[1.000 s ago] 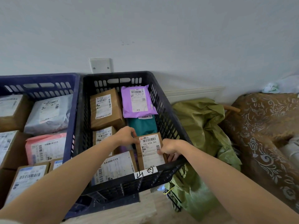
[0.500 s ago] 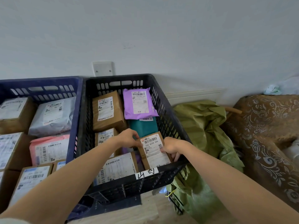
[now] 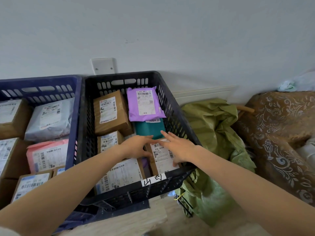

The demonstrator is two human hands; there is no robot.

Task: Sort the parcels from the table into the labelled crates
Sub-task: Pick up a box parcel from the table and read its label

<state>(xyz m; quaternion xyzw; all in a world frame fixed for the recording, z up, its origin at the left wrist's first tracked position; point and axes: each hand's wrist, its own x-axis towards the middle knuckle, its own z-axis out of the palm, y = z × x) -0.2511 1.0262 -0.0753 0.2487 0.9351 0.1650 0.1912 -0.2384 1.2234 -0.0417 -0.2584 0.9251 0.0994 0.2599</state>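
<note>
Both grips wide: left hand [image 3: 136, 147] and right hand [image 3: 179, 149] above a brown parcel [image 3: 152, 167] with white barcode label [image 3: 162, 155].

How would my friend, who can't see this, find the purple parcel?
Start at the black crate against the wall, right of the blue crate. Look in its far right corner. The purple parcel lies there, a soft bag with a white label; its neighbours are a brown cardboard box and a teal parcel.

A crumpled green sack [image 3: 213, 126] slumps against the floral brown sofa [image 3: 276, 130] (blank wall plate [image 3: 103, 66] behind).
</note>
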